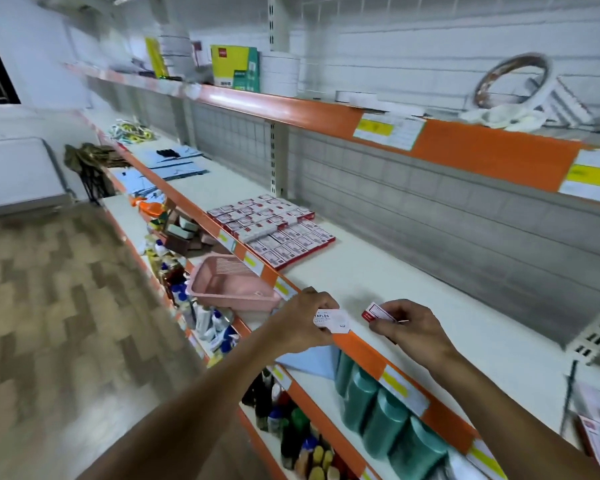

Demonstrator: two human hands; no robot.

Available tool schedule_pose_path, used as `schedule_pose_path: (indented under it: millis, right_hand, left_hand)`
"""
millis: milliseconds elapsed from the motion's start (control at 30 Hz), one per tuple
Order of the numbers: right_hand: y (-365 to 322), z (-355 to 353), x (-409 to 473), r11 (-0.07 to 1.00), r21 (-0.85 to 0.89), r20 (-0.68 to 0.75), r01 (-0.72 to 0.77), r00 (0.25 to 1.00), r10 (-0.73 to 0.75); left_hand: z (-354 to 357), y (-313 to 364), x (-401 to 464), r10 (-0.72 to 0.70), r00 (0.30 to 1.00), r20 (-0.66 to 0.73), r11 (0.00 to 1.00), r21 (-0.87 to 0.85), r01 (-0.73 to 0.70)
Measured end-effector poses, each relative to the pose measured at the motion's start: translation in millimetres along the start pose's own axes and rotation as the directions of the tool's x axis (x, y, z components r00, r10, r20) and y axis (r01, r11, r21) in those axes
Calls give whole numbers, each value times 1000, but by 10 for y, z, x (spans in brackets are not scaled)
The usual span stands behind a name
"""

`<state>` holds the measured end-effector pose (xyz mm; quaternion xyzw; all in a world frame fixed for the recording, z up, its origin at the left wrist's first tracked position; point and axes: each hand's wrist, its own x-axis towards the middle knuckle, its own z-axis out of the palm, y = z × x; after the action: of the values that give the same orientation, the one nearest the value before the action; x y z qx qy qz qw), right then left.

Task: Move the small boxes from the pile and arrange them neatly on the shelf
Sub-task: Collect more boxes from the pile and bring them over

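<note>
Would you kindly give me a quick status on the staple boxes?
Left hand holds one box; right hand holds another. Both at shelf front edge, not yet placed. Arranged boxes further left. Nothing in the way.

Two bare forearms and hands (305,320), no sleeves, rings or watch

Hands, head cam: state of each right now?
Left hand: closed on a white staples box.
Right hand: closed on a red-and-white small box.
</note>
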<state>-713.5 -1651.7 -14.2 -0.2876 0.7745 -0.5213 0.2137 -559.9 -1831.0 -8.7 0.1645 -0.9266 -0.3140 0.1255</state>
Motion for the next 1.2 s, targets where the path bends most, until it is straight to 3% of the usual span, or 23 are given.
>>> schedule_pose_path:
  millis: [300, 667, 833, 1000, 1200]
  right_hand:
    - [-162, 495, 888, 999, -32, 12, 17, 1000, -17]
    - [-325, 713, 1672, 994, -106, 21, -16, 1000, 19]
    - [-323, 759, 1825, 991, -120, -45, -59, 998, 53]
    - [-314, 879, 1851, 989, -112, -149, -100, 985, 83]
    - [-364, 1121, 1802, 978, -108, -277, -177, 950, 141]
  left_hand:
    - [-326, -632, 634, -29, 1000, 11, 999, -14, 29]
    - [-593, -1130, 1423, 2, 988, 151, 999, 37, -7]
    - [-658, -1274, 1653, 54, 975, 216, 989, 126, -82]
    - [-695, -1420, 1864, 122, 920, 373, 958, 200, -208]
    - [-793, -1514, 1970, 222, 817, 532, 933, 127, -336]
